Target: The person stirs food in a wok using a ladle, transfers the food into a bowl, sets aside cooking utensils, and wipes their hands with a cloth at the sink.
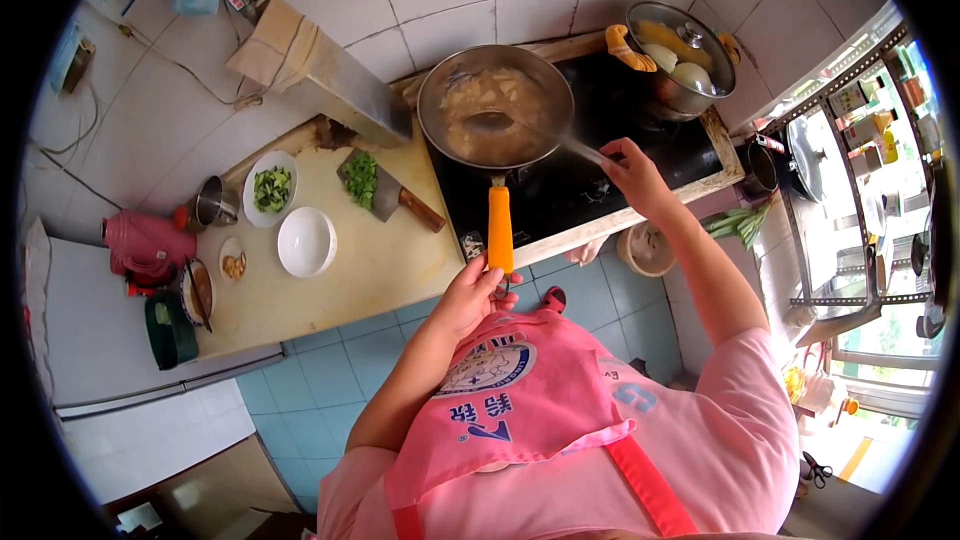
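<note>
My left hand (474, 295) is closed round the end of the orange handle (500, 230) of a frying pan (428, 120). Pale pieces of food in brownish liquid (500, 90) fill much of the pan, which sits on the black cooktop (600, 190). In my right hand (635, 175) is the handle of a metal ladle (488, 122), its bowl lying in the liquid. Left of the pan, a cleaver (390, 195) with a wooden handle carries chopped greens (359, 178) on its blade.
A lidded pot (685, 90) holding pale round items stands at the cooktop's back right. On the counter (400, 270) are a white bowl (307, 242), a plate of chopped green vegetable (271, 190), a small dish (232, 262) and a metal cup (215, 202). Shelves (860, 140) line the right side.
</note>
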Demonstrator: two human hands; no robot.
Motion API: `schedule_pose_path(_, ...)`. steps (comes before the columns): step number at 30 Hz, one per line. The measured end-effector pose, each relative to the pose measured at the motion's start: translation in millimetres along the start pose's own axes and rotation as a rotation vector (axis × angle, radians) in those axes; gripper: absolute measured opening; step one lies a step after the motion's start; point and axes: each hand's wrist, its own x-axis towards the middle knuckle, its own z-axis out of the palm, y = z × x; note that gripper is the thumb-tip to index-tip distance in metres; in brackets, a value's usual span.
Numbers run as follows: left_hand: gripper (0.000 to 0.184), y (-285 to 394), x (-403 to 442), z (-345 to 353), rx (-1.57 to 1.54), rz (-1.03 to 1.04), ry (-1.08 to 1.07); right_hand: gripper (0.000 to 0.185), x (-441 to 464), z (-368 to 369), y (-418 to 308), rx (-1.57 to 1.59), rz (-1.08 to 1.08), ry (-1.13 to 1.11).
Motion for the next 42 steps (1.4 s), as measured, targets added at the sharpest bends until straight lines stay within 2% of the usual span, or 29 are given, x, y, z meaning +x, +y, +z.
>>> schedule_pose_path(8,0.03,0.0,0.3,-0.7,0.003,0.001,-0.008,0.018,-6.4,20.2,1.2,-0.147,-0.088,-0.018)
schedule_pose_path(10,0.031,0.7,0.5,-0.1,0.007,-0.003,-0.002,0.017,3.2,26.7,8.5,-0.001,0.083,-0.129)
schedule_pose_path(11,0.031,0.4,0.5,-0.4,0.007,-0.003,-0.001,0.017,6.1,24.0,10.1,0.0,0.083,-0.129)
schedule_pose_path(13,0.031,-0.4,0.8,-1.4,-0.006,-0.005,-0.004,0.015,8.0,14.8,0.0,0.426,0.469,-0.25)
schedule_pose_path(16,0.031,-0.7,0.8,-1.9,-0.017,-0.006,-0.009,0.013,4.7,6.3,2.8,0.531,0.453,-0.207)
schedule_pose_path(18,0.03,0.2,0.8,-1.9,-0.017,-0.008,-0.008,0.014,-2.2,4.9,-1.5,0.477,0.411,-0.189)
schedule_pose_path(21,0.03,0.9,2.0,-2.2,-0.014,-0.014,-0.008,0.017,-11.7,8.4,-1.3,0.35,0.311,-0.138)
schedule_pose_path(23,0.029,1.1,3.1,-1.8,-0.008,-0.019,-0.01,0.02,-15.4,13.6,6.6,0.188,0.166,-0.083)
schedule_pose_path(24,0.029,1.0,3.2,-1.6,-0.009,-0.018,-0.008,0.02,-17.5,15.0,6.7,0.192,0.17,-0.078)
schedule_pose_path(27,0.028,0.0,4.1,-2.8,-0.012,-0.022,-0.01,0.021,-19.9,21.3,4.8,-0.057,0.027,-0.005)
schedule_pose_path(42,0.029,0.9,3.7,-1.7,-0.019,-0.023,-0.011,0.019,-31.0,6.6,-25.0,-0.084,0.034,-0.114)
